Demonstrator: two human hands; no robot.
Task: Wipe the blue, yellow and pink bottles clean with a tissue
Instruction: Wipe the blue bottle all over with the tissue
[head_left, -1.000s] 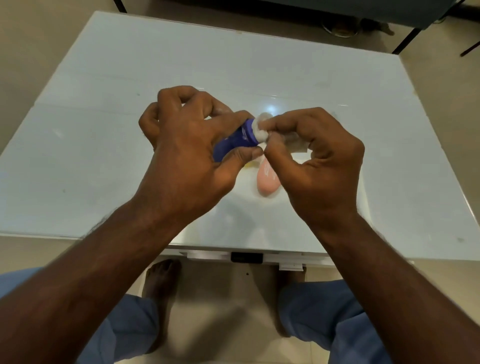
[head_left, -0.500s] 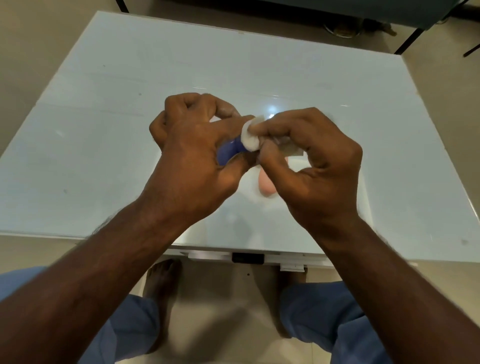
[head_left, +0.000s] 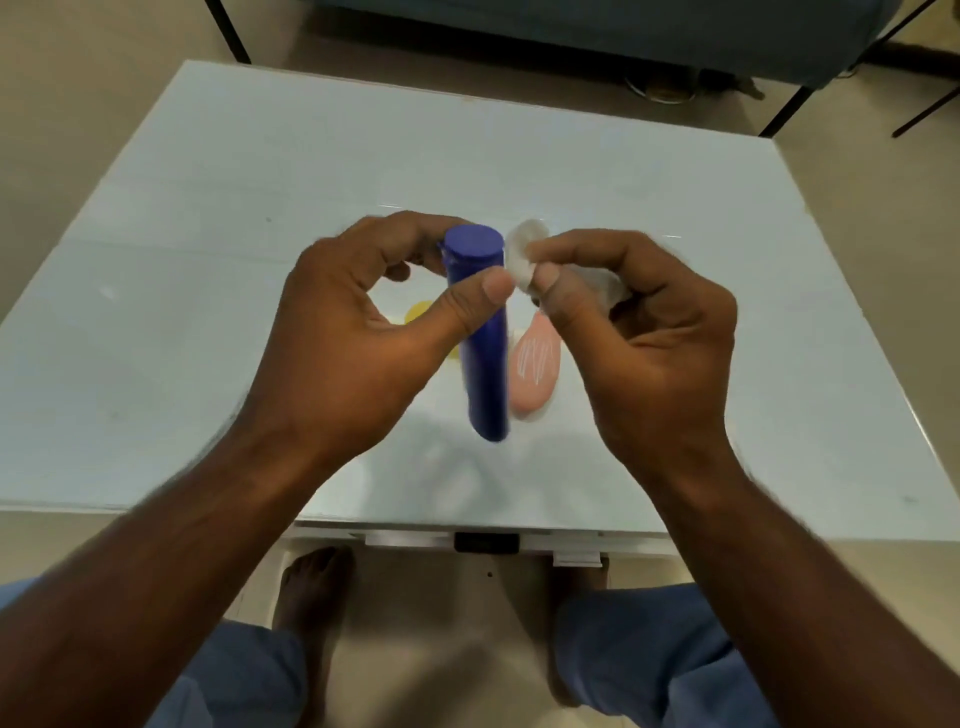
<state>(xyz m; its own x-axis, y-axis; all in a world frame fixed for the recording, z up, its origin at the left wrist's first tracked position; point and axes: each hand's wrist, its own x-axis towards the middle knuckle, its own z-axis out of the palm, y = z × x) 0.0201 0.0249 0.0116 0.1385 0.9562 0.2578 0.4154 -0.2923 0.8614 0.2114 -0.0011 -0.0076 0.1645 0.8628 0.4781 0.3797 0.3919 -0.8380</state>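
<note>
Blue bottle (head_left: 483, 343) is up off the table, pinched near its cap by the left hand (head_left: 358, 338); right hand (head_left: 644, 332) nips the tissue (head_left: 522, 254) at its three o'clock. Pink bottle (head_left: 535, 369) and yellow bottle (head_left: 418, 312) lie waiting, seemingly unwiped.

This is looking like a room in a home. A plain white table (head_left: 675, 218) is standing in the middle of the frame on a smooth tan floor (head_left: 78, 104). At the top of the frame a dark seat on thin black legs (head_left: 571, 26) is sitting, maybe a sofa or a cot. At the bottom of the frame a bare foot (head_left: 311, 587) is resting on the floor, and the person is wearing loose blue trousers (head_left: 639, 649).
</note>
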